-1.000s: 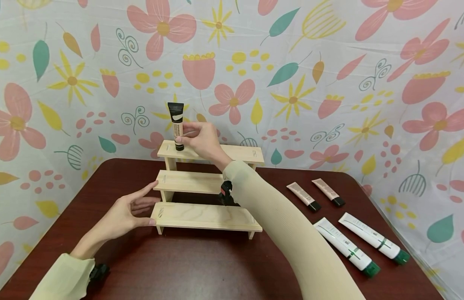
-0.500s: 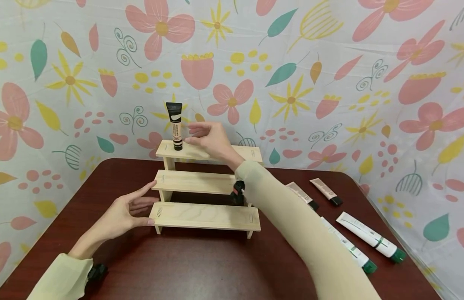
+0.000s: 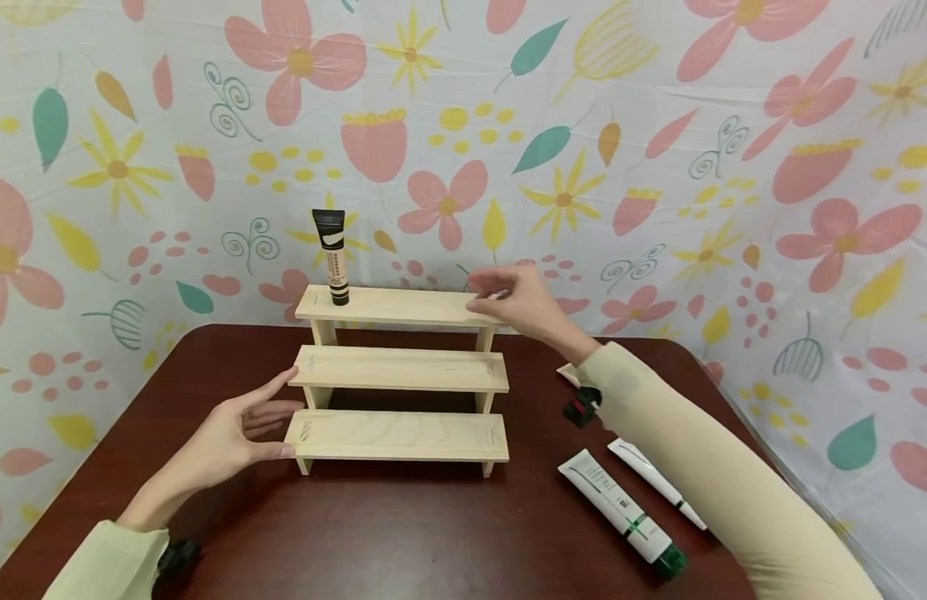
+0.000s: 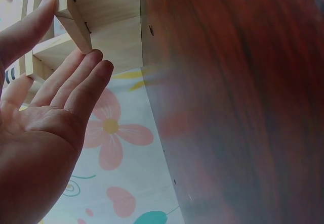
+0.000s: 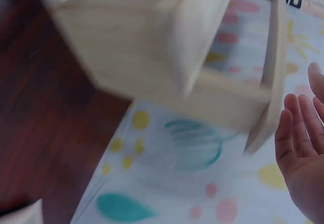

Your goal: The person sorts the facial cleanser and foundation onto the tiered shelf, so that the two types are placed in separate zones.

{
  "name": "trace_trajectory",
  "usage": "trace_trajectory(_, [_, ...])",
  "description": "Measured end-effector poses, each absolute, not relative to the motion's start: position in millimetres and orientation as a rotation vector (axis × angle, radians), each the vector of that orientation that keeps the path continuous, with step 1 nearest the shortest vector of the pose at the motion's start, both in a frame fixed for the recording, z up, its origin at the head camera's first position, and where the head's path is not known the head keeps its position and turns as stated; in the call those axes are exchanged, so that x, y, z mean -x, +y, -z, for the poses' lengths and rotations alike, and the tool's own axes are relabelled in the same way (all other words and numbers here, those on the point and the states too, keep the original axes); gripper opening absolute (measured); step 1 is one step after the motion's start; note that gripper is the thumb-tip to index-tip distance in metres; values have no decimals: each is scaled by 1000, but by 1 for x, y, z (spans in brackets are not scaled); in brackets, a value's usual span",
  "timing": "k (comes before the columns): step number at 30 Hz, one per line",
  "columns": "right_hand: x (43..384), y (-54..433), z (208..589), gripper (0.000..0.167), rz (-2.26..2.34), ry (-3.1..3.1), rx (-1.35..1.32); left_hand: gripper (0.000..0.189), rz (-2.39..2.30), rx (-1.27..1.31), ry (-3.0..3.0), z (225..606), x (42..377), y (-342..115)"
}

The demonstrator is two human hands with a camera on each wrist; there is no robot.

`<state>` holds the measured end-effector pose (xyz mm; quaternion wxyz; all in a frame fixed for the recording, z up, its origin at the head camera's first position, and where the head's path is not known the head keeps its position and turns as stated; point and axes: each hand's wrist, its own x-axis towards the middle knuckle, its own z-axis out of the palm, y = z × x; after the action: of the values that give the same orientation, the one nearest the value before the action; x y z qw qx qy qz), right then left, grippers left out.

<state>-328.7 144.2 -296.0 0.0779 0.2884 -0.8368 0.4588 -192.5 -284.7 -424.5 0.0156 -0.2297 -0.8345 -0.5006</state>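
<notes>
A three-tier wooden display stand [image 3: 396, 367] sits on the table. Upright on the left end of its top tier is a beige-and-black cosmetic tube [image 3: 334, 257], cap down. My left hand [image 3: 227, 442] touches the stand's left side; in the left wrist view, the hand [image 4: 50, 113] has fingers extended against the tier edges. My right hand [image 3: 519, 300] is near the top tier's right end, holding nothing. Its fingers look loosely extended in the right wrist view, where the hand [image 5: 306, 158] appears beside the blurred stand [image 5: 131, 42].
At the right lie a white tube with a green cap [image 3: 621, 508] and a second white tube [image 3: 654, 483], partly hidden by the right sleeve [image 3: 704, 450]. Behind that arm, a pale tube's end [image 3: 568, 373] shows. A flower-patterned cloth [image 3: 463, 125] hangs behind the dark red-brown table [image 3: 403, 533].
My right hand has let go of the beige-and-black tube and moved right along the top tier. The tube stays standing. My left hand remains at the stand's side; the head view has shifted slightly.
</notes>
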Motion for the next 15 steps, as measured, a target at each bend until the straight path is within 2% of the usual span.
trace_trajectory(9, [310,224,318,34,-1269,-2585,-690,105,1586,708,-2589,421,189,-283])
trace_trajectory(15, [309,268,339,31,-1199,-2570,-681,105,1575,718,-2597,419,189,-282])
